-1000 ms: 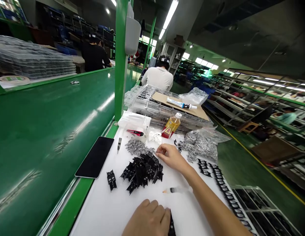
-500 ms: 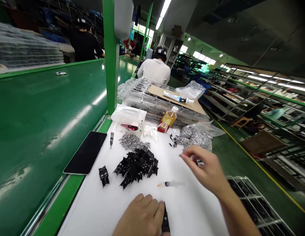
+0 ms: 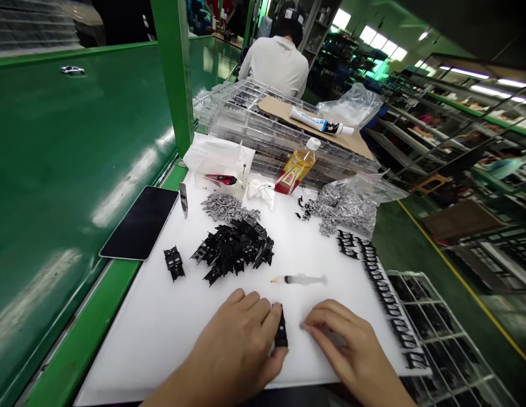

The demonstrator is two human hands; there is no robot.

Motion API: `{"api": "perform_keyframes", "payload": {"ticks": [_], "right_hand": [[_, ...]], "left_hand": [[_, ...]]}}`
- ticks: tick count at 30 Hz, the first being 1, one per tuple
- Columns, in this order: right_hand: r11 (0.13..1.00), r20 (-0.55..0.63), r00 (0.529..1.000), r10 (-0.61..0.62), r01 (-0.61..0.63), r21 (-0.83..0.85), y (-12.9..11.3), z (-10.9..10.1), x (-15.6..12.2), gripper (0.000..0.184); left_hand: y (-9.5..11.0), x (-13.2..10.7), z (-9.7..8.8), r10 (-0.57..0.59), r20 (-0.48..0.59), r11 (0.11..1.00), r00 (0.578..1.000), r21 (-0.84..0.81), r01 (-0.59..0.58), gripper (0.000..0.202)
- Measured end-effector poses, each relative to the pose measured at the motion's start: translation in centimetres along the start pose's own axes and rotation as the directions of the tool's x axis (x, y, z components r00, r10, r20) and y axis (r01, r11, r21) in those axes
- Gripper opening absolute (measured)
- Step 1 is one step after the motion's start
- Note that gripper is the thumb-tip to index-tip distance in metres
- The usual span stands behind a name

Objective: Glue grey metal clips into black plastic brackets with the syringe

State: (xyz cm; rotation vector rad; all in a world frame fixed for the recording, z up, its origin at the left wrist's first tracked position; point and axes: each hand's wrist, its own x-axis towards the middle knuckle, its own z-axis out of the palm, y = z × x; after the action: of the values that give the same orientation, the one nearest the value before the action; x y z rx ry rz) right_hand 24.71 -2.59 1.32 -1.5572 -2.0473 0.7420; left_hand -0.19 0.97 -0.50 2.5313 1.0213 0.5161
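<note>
My left hand rests on the white work board at the near edge, thumb and fingers closed on a small black plastic part. Just to its right, my right hand is curled with its fingertips pinched close to that part; what they hold is too small to make out. A glue syringe lies just beyond both hands. Farther back sit a pile of black plastic parts and a heap of small silver metal pieces.
One lone black part, a phone, a blade, a red cutter, a bottle, a bag of silver pieces, stacked clear trays, a row of black parts. Green conveyor left; a person sits ahead.
My right hand left the silver heap, swung right and came back near the board's front edge beside my left hand. The camera tilted down.
</note>
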Motion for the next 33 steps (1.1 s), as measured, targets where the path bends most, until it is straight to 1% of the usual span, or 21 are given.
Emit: {"api": "perform_keyframes", "payload": {"ticks": [4,7,10,17,26,29,31,33], "right_hand": [[0.999,0.015,1.0,0.009,-0.01,0.044,-0.9,-0.5,0.2,0.012],[0.997,0.019,0.999,-0.049,0.048,0.056,-1.8,0.0,0.6,0.011],[0.992,0.048,0.992,-0.118,0.116,0.042,-2.5,0.7,1.1,0.013],[0.99,0.07,0.988,-0.14,0.139,0.021,-2.7,1.5,1.3,0.02],[0.993,0.077,0.99,-0.118,0.118,-0.004,-2.3,2.0,1.0,0.018],[0.996,0.073,0.993,-0.088,0.089,-0.014,-2.7,2.1,1.0,0.016],[0.998,0.084,0.995,-0.062,0.064,-0.025,-3.1,1.6,1.1,0.014],[0.998,0.1,0.994,-0.037,0.042,-0.046,-3.1,0.3,1.6,0.013]], "left_hand": [[0.0,0.1,-0.2,-0.004,0.003,1.0,1.0,-0.01,0.004,0.03],[0.1,0.1,-0.3,0.0,0.006,1.0,1.0,-0.021,0.001,0.029],[0.0,0.0,-0.2,0.001,0.003,1.0,1.0,-0.029,-0.001,0.024],[0.0,0.1,0.1,0.006,-0.007,0.999,1.0,-0.034,-0.007,0.02],[0.0,0.1,0.1,0.005,0.017,0.999,1.0,-0.041,-0.004,0.019],[0.1,0.2,0.0,-0.002,0.022,0.999,1.0,-0.044,0.003,0.018],[0.0,0.2,-0.1,-0.001,0.017,0.999,1.0,-0.047,0.002,0.015],[-0.1,0.3,-0.1,0.003,0.003,0.999,1.0,-0.05,-0.003,0.016]]}}
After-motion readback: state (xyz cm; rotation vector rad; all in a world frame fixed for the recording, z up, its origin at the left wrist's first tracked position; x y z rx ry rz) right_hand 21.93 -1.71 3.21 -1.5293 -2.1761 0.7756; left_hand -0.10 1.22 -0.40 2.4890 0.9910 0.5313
